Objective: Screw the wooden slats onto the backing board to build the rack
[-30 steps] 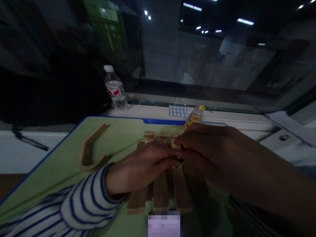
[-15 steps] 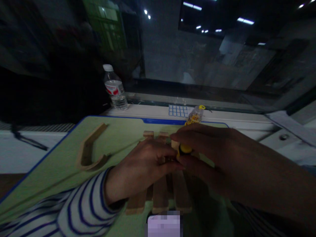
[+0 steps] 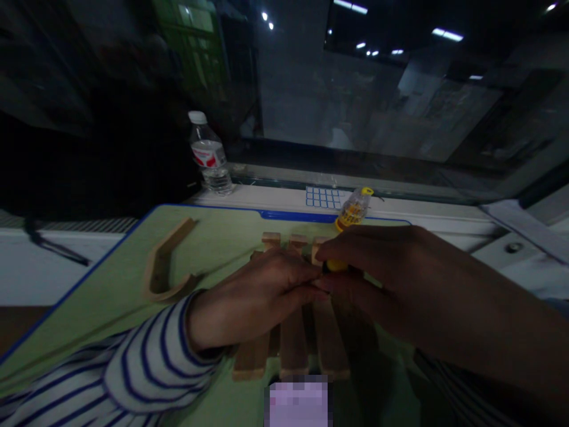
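My right hand [image 3: 391,267] is closed around a small yellow-and-black screwdriver [image 3: 336,265], most of it covered by my fingers. My left hand [image 3: 267,290] reaches in from the other side, thumb and forefinger pinched beside the screwdriver's front end. Whatever lies between those fingertips is too dark and small to make out. Under both hands rests a slatted wooden piece [image 3: 293,344] with three slats toward me, its middle hidden by my hands. The far slat ends show just beyond my fingers.
A bent wooden piece [image 3: 156,273] lies on the green tabletop [image 3: 111,302] at left. At the back stands a clear, yellow-capped case of bits [image 3: 353,210]. A water bottle [image 3: 211,157] is on the windowsill, near a blue-gridded sheet [image 3: 323,197]. A blurred pale rectangle [image 3: 299,403] sits at the front.
The view has shifted slightly. My right fingers have moved over the yellow screwdriver and cover its handle differently; my left fingertips remain beside it. The bit case shows more fully.
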